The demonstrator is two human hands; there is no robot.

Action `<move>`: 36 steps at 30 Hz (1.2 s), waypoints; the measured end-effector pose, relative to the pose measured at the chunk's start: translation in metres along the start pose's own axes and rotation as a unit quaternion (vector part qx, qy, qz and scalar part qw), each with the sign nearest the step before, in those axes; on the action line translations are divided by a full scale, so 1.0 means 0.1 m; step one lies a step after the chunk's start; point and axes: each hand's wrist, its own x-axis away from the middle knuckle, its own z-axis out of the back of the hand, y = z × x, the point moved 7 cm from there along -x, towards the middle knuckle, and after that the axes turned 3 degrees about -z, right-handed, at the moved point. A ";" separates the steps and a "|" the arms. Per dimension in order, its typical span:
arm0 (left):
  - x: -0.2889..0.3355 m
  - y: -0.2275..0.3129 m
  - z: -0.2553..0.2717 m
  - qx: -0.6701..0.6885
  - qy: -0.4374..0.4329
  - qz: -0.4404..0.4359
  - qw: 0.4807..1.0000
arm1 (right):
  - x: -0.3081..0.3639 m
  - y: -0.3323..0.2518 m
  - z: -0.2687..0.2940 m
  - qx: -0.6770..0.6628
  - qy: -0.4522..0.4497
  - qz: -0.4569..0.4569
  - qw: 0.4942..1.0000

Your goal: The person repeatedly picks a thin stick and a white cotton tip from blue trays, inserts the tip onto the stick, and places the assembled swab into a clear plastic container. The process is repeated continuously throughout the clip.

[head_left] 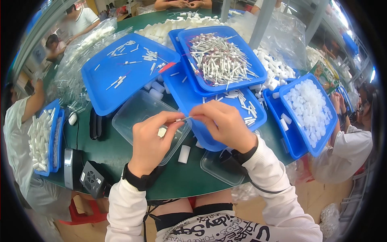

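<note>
My left hand and my right hand meet in the middle, fingertips pinched on a thin whitish rod held about level between them. The fingers cover both of its ends, so its exact kind is unclear. Under my left hand is a clear plastic box with a small pale piece inside. A white cylinder stands on the green table just below the hands. Behind my right hand, a blue tray carries several small white tubes.
Stacked blue trays hold a heap of thin white sticks. A tilted blue tray lies at the left. Translucent caps fill another tray at the right. A small black fan device and a clear lid sit near the front edge. Co-workers sit around.
</note>
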 end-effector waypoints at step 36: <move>0.00 -0.16 0.09 0.211 -0.076 0.146 0.964 | 0.05 0.15 -0.16 -0.360 -0.039 -0.227 0.904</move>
